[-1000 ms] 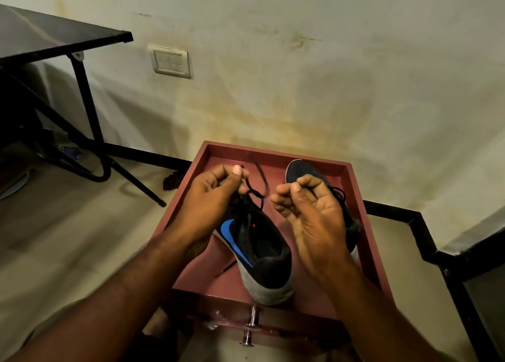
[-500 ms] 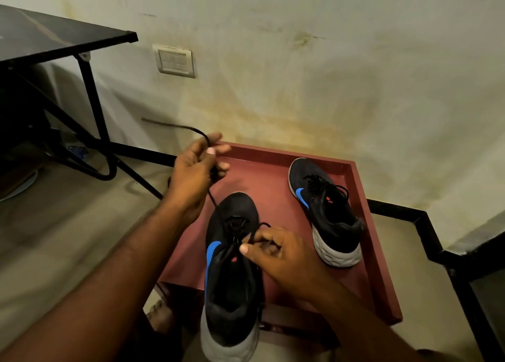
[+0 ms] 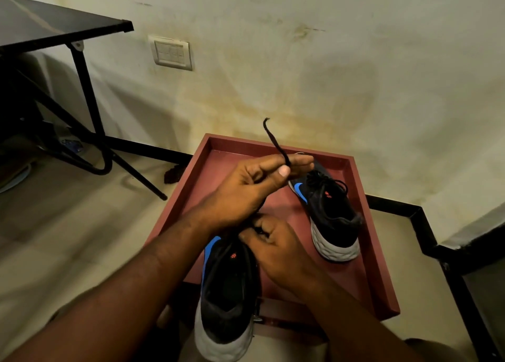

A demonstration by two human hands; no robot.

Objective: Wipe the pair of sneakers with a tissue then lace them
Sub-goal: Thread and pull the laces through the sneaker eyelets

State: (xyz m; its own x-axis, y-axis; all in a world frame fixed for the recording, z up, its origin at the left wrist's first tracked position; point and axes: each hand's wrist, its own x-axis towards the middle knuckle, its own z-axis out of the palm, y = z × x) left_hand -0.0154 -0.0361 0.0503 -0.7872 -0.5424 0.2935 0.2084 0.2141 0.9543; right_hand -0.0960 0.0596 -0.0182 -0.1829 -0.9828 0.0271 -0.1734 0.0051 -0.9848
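A red-brown tray point(image 3: 379, 266) with a low rim sits on the floor against a stained wall. Inside it, toward the far right, a black sneaker point(image 3: 330, 214) with a blue swoosh and a white sole lies laced, its toe pointing to the wall. A second black sneaker point(image 3: 226, 293) of the same make lies at the tray's near edge, its white heel hanging out past the rim toward the person.

The left hand point(image 3: 246, 186) reaches across above the tray, thumb and forefinger pinching a black lace point(image 3: 276, 142) whose free end sticks up and curls at the tip. The right hand point(image 3: 276, 249) is lower, at the front of the near sneaker, fingers curled at the eyelets; whether it actually grips the lace there cannot be told, as the left wrist covers that spot. The forearms cross, left over right.

A dark folding surface point(image 3: 54, 25) stands at the far left, and a switch plate point(image 3: 172, 52) is set in the wall.
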